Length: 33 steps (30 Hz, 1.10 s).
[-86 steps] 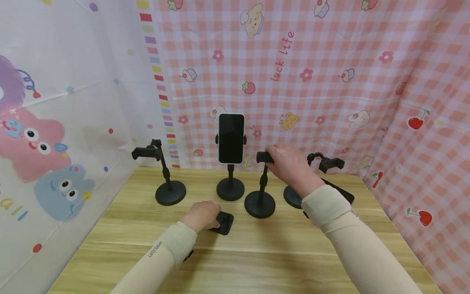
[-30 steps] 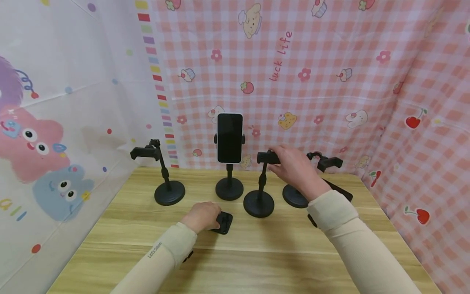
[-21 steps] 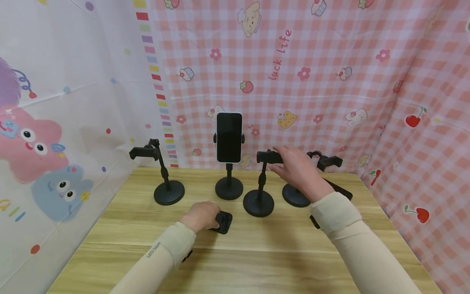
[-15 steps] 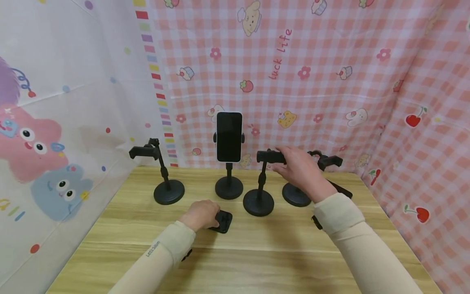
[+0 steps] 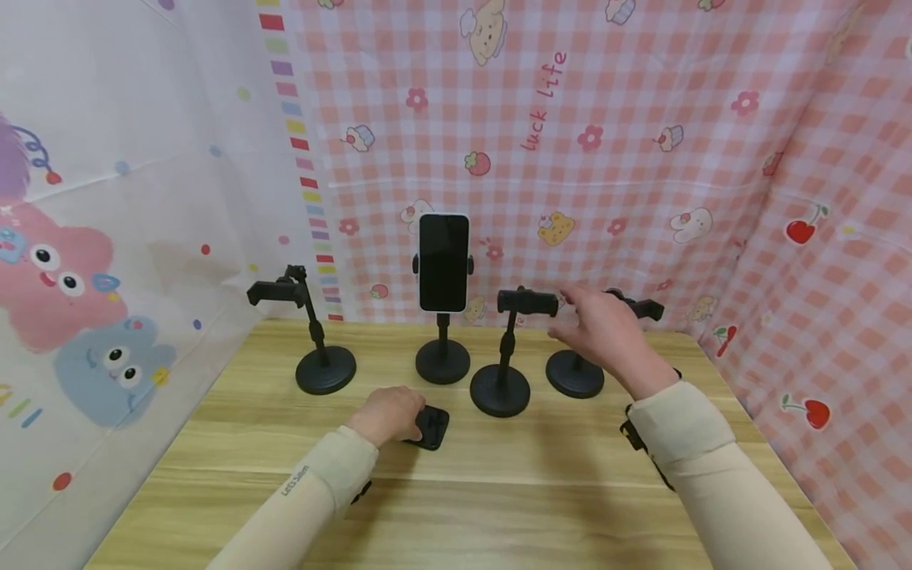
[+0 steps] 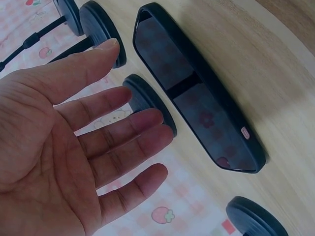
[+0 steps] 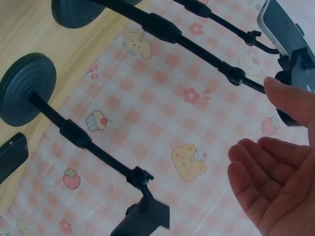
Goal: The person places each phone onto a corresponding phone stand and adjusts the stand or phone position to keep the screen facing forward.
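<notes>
My left hand (image 5: 388, 413) hovers at a black-cased smartphone (image 5: 431, 428) lying on the table. In the left wrist view, its relaxed fingers show apart from the smartphone (image 6: 197, 93), holding nothing. Just right of a black phone stand's clamp (image 5: 527, 302) is my right hand (image 5: 602, 328), thumb and fingers spread around nothing. That stand's round base (image 5: 500, 390) is flat on the table, and its holder carries no phone. Behind and to its left, another stand holds an upright white-edged smartphone (image 5: 444, 263).
One more phone stand (image 5: 325, 370) stands at the left. Another stand (image 5: 575, 374) is at the right, partly behind my right hand. A dark smartphone (image 7: 12, 156) lies near that stand's base. Patterned cloth (image 5: 541, 158) hangs behind the wooden table (image 5: 499, 507).
My right hand has let go of the middle-right phone stand's clamp and drawn away to the right. My left hand stays at the black-cased smartphone. The head view has shifted slightly.
</notes>
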Available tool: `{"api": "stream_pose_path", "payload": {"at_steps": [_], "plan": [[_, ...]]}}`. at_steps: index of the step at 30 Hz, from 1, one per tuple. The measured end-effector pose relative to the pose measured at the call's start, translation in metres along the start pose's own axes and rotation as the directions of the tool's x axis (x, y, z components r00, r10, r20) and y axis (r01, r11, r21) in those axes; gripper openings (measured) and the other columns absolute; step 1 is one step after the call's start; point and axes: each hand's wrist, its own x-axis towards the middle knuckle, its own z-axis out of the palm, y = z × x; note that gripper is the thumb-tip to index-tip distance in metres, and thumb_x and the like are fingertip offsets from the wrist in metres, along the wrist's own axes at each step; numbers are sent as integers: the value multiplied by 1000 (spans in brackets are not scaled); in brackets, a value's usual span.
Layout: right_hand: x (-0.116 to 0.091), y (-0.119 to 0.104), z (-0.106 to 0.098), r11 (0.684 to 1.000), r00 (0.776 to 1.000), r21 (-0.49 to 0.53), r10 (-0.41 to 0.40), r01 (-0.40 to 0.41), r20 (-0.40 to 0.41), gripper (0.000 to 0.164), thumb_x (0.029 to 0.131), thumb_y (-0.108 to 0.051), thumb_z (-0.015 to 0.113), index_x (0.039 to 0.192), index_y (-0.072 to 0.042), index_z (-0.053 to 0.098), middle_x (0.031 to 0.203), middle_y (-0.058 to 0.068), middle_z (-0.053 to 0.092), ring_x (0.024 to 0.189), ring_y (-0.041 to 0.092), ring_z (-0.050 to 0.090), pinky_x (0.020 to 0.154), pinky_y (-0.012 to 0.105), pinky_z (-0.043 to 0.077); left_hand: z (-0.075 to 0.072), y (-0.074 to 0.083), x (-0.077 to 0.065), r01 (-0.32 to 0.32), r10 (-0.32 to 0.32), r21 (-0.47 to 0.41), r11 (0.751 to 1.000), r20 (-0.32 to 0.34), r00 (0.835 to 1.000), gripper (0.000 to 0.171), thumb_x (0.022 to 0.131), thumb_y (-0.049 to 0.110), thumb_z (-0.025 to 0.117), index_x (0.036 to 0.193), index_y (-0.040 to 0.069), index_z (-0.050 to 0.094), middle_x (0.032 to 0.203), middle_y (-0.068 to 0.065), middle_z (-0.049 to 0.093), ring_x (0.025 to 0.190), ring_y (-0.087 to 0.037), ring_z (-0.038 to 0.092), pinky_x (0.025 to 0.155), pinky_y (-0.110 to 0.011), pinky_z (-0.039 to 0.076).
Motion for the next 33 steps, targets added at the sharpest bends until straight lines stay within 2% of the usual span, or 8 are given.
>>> {"api": "stream_pose_path", "payload": {"at_steps": [4,7,11,15,19,23,25,33], "plan": [[-8,8,-4,999,999,-33,23,-22,32,63,82,-33,73,133,-2,53,115,23,65,92,34,62,75,54,52,-2,0,-1,4,-4,0,1000,-1,1000,36,73,24,79,104,8,71,97,-9,72,84,-22,63,77,-43,54],[-15,16,-7,997,996,-57,48,-44,70,59,80,-31,74,125,2,59,110,25,67,90,36,62,75,54,52,-3,0,-1,5,-5,-2,1000,2,1000,37,73,23,79,105,8,71,99,-9,72,85,-23,63,78,-44,54],[-23,28,-5,994,986,-78,86,-76,144,47,79,-31,74,109,4,65,108,28,67,91,39,61,78,54,51,-3,0,-1,8,-8,-3,1000,4,1000,36,72,21,81,104,8,71,97,-9,72,83,-23,62,77,-44,54],[-31,42,1,991,968,-93,118,-100,220,45,79,-31,75,103,6,66,97,25,69,82,35,61,71,49,51,-3,-1,0,5,-5,-5,1000,-2,1000,32,70,19,82,98,9,71,91,-8,71,78,-22,61,74,-43,54],[-36,58,11,985,946,-97,162,-140,280,48,79,-32,74,103,8,65,94,25,69,78,34,60,69,49,50,-3,-2,1,-1,1,-5,1000,-3,1000,31,69,18,81,97,9,71,90,-7,71,77,-21,61,73,-42,53],[-43,79,21,977,925,-116,205,-176,320,56,79,-33,74,110,13,63,108,33,65,93,45,59,80,58,49,-3,-2,0,1,-1,-5,1000,1,1000,33,70,19,81,99,9,71,93,-8,71,79,-22,62,74,-42,54],[-48,92,27,970,912,-126,240,-209,333,58,79,-33,73,111,14,62,109,35,63,94,46,58,80,58,49,-3,-2,0,1,-1,-4,1000,2,1000,33,71,19,81,100,9,71,93,-8,71,80,-23,62,75,-43,54],[-73,132,43,923,836,-142,384,-358,390,72,80,-37,73,118,21,53,120,44,53,101,54,52,81,61,49,-4,0,-2,-7,7,-9,1000,-16,1000,30,69,18,82,95,8,71,89,-8,71,76,-21,61,72,-42,54]]}}
